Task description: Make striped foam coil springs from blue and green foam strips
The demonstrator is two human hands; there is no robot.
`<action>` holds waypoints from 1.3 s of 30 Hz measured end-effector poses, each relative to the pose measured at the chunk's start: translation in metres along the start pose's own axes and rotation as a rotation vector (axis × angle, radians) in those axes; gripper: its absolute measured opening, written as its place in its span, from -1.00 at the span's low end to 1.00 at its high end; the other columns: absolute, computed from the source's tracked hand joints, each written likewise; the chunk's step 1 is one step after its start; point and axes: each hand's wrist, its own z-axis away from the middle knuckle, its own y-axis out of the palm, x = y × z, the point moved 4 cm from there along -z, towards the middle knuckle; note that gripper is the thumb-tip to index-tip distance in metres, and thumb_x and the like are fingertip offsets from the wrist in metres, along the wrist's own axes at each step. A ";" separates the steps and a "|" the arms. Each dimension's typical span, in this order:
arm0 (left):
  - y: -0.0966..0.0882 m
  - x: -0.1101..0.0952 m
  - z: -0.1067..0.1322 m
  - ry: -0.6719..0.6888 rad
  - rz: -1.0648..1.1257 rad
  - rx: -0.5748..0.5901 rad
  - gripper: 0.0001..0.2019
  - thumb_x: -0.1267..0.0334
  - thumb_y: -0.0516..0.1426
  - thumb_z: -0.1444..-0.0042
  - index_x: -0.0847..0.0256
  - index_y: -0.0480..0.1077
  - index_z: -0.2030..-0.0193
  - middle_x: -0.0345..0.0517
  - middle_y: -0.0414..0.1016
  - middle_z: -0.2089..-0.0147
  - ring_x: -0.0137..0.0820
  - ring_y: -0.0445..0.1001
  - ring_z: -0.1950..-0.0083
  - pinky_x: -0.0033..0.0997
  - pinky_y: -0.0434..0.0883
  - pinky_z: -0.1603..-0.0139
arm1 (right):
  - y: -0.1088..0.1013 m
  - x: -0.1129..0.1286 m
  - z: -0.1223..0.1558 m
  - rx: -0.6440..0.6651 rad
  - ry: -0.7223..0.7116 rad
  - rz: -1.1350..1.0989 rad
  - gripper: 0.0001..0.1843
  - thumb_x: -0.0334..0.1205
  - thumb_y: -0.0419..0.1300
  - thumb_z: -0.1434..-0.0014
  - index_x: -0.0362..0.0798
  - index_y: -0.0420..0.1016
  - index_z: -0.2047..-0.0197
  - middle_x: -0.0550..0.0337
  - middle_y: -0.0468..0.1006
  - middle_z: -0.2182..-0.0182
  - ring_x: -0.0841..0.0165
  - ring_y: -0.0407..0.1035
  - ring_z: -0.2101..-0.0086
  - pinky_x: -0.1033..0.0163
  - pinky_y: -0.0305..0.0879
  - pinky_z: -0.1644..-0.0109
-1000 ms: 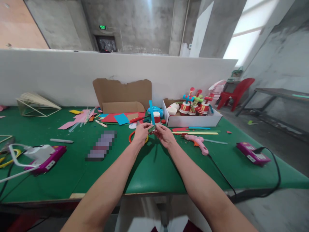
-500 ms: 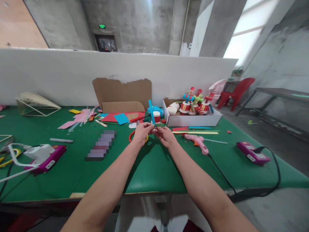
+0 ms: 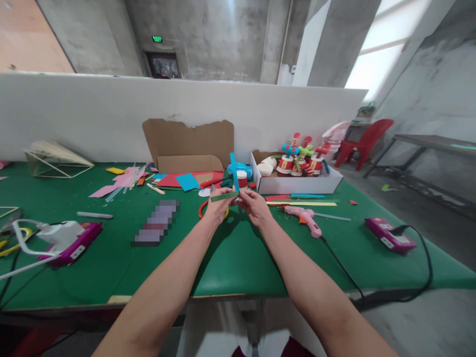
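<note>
Close together over the middle of the table, both hands pinch two joined paper strips. The blue paper strip point(image 3: 234, 171) stands up from the fingertips. The green paper strip point(image 3: 224, 197) lies out to the left, across the fingers of my left hand point(image 3: 220, 203). My right hand point(image 3: 255, 206) holds the join from the right, thumb and finger pressed together. How the strips overlap at the join is hidden by the fingertips. Right behind them is a red and white paper cup point(image 3: 241, 179). A ring of tape point(image 3: 202, 210) lies partly hidden behind my left hand.
A white box point(image 3: 297, 186) with several cup figures stands at the back right. A pink glue gun point(image 3: 305, 218), its cord trailing, lies to the right. Coloured paper point(image 3: 188, 182) and a cardboard piece point(image 3: 189, 141) are behind. Purple power strips point(image 3: 390, 235) sit at both sides.
The green strip has been folded over from the right side to the left, and now crosses my left fingers. The blue strip stays upright. Both hands have hardly moved.
</note>
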 end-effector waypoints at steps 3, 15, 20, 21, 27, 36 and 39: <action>0.000 0.000 0.000 0.013 -0.012 0.019 -0.74 0.18 0.34 0.37 0.25 0.42 0.55 -0.24 0.36 0.62 -0.53 0.25 0.57 -0.48 0.23 0.50 | 0.000 0.001 0.001 -0.001 -0.016 0.027 -0.69 -0.16 0.47 0.33 -0.08 0.53 0.49 0.34 0.49 0.60 0.53 0.33 0.55 0.35 0.35 0.32; -0.001 0.005 -0.004 0.000 -0.028 0.088 -0.76 0.15 0.31 0.28 0.26 0.48 0.48 -0.22 0.40 0.56 -0.53 0.29 0.55 -0.48 0.26 0.46 | -0.002 0.008 0.001 -0.068 -0.114 0.124 -0.70 -0.14 0.44 0.31 -0.09 0.55 0.46 0.30 0.53 0.56 0.52 0.34 0.54 0.33 0.35 0.33; 0.003 0.004 0.000 0.024 0.008 0.097 -0.73 0.20 0.33 0.32 0.28 0.49 0.43 -0.16 0.44 0.49 -0.51 0.33 0.49 -0.47 0.29 0.43 | -0.004 0.010 -0.001 -0.131 -0.177 0.073 -0.74 -0.16 0.43 0.29 -0.07 0.53 0.49 0.31 0.50 0.59 0.51 0.33 0.54 0.31 0.36 0.31; 0.005 0.003 0.001 0.035 0.005 0.110 -0.72 0.20 0.33 0.32 0.29 0.49 0.42 -0.15 0.45 0.47 -0.50 0.33 0.47 -0.47 0.29 0.42 | -0.003 0.010 -0.001 -0.139 -0.193 0.060 -0.74 -0.16 0.42 0.29 -0.07 0.53 0.49 0.32 0.49 0.59 0.51 0.33 0.54 0.31 0.37 0.31; 0.003 0.007 -0.001 0.030 0.033 -0.042 -0.65 0.09 0.34 0.35 0.29 0.45 0.46 -0.18 0.42 0.53 -0.52 0.30 0.51 -0.46 0.30 0.43 | 0.002 0.009 0.003 -0.126 -0.224 0.104 -0.73 -0.15 0.41 0.27 -0.06 0.53 0.46 0.30 0.52 0.54 0.48 0.36 0.50 0.28 0.38 0.26; -0.006 0.004 -0.003 0.033 -0.114 -0.096 -0.74 0.17 0.33 0.33 0.27 0.41 0.55 -0.21 0.39 0.61 -0.51 0.29 0.56 -0.48 0.28 0.50 | 0.000 0.016 0.003 -0.039 -0.187 0.238 -0.72 -0.14 0.41 0.27 -0.07 0.55 0.44 0.29 0.53 0.55 0.47 0.37 0.53 0.28 0.36 0.30; -0.005 0.001 -0.003 0.055 -0.169 -0.072 -0.77 0.17 0.32 0.30 0.26 0.43 0.53 -0.21 0.39 0.61 -0.51 0.29 0.56 -0.48 0.27 0.51 | -0.001 0.017 0.004 -0.053 -0.218 0.274 -0.76 -0.15 0.40 0.25 -0.08 0.55 0.48 0.28 0.53 0.57 0.46 0.36 0.54 0.27 0.37 0.31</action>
